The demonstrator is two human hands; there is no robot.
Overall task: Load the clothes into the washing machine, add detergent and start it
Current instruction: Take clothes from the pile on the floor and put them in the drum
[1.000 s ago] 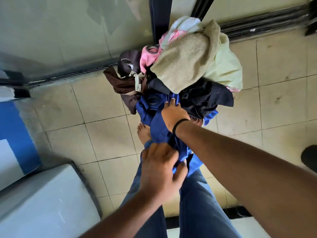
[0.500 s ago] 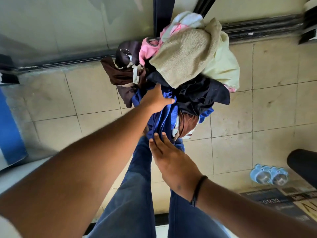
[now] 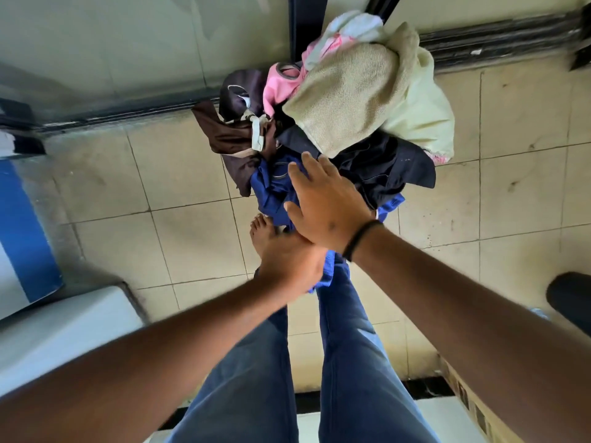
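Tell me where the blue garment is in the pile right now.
In the head view, the blue garment lies at the near edge of the clothes pile, under the right hand, with the brown garment on its left.

home laundry corner: tiled floor (image 3: 192, 238), clothes pile (image 3: 345, 123), white washing machine (image 3: 57, 330)

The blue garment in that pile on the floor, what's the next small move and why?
Probably close the right hand on the blue garment and lift it free. Its straight fingers only lie on the cloth, while the left hand already grips the garment's lower end, and the beige towel tops the pile.
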